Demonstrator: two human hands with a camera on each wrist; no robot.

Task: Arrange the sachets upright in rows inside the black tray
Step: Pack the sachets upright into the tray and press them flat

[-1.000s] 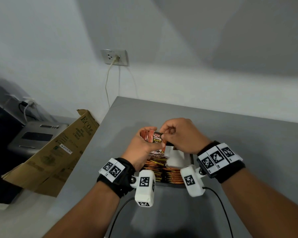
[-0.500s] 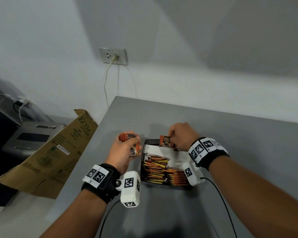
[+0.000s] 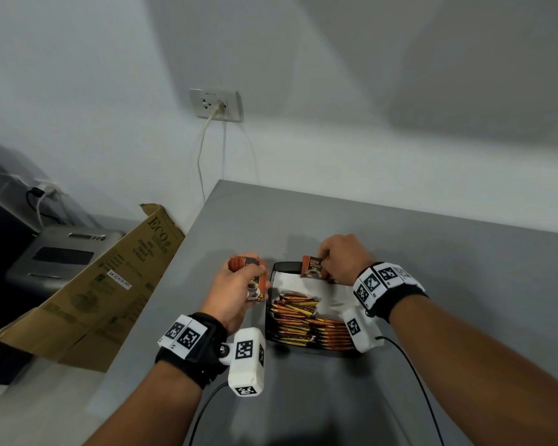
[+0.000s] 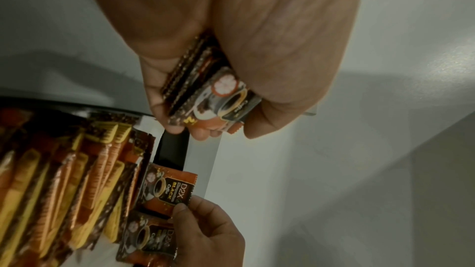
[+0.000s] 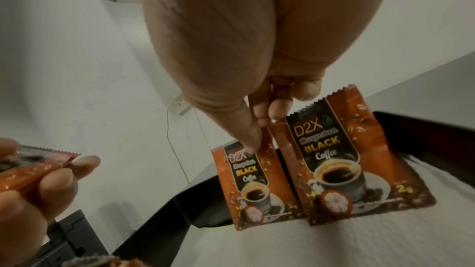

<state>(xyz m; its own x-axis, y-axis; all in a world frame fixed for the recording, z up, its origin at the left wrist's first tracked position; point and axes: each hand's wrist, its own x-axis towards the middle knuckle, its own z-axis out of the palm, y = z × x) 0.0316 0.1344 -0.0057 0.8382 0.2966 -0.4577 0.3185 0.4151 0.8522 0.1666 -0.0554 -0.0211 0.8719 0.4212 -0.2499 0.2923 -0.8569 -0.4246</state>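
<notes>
The black tray (image 3: 285, 264) lies on the grey table, lined with white paper (image 3: 327, 292). Rows of orange and yellow sachets (image 3: 300, 323) fill its near half. My right hand (image 3: 324, 260) pinches the top edge of one orange coffee sachet (image 5: 253, 186), which stands upright at the tray's far end. A second sachet (image 5: 354, 161) stands right beside it against the far wall (image 5: 411, 129). My left hand (image 3: 255, 281) hovers just left of the tray and grips a small stack of the same sachets (image 4: 205, 88).
A flattened cardboard box (image 3: 103, 284) leans at the table's left edge, with a grey machine (image 3: 62, 255) behind it. A wall socket (image 3: 215, 105) with a cable sits above the table's far corner. Bare table (image 3: 448, 284) extends to the right.
Both hands were together above the tray at the stack. The right hand has since come away with one sachet and lowered it to the tray's far end; the left moved left with the stack.
</notes>
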